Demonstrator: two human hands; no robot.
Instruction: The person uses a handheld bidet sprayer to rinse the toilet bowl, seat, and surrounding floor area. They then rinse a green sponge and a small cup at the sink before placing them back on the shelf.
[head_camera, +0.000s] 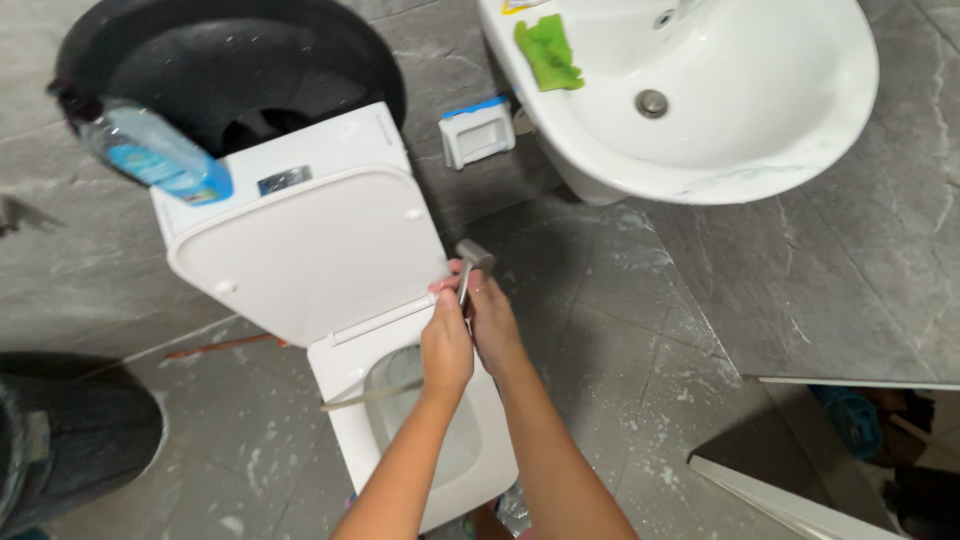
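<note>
Metal bidet sprayer (470, 262) sits gripped between both hands over the right edge of a white toilet (400, 400), head pointing up and away from the person, probably so the trigger side stays reachable. Left hand (446, 345) is wrapped round the lower handle, fingers closed tight on it; right hand (492, 320) closes round the same handle just beside and above, fingertips near the sprayer head (two-handed grip, looks like steadying it against the pull of the hose). Grey hose (365, 397) runs from under the left hand leftward across the open bowl, slack, lying over the rim. Toilet lid (310, 255) is raised and leans back against the cistern (300, 160), which keeps the bowl open below the hands. Flush button shows as a small shiny plate on the cistern top. Clear plastic bottle (150, 150) with a blue label lies tilted at the cistern's left corner, overlapping a big black basin (230, 60) behind; can't tell whether it rests on the cistern or the basin. White sink (760, 110) upper right, green cloth (548, 52) draped on its rim, near the drain but apart from it. Small white wall holder with a blue edge (478, 130) between cistern and sink. Grey marbled floor tiles (620, 330) with pale specks. Dark bin (70, 440) lower left, well apart from the hands.
</note>
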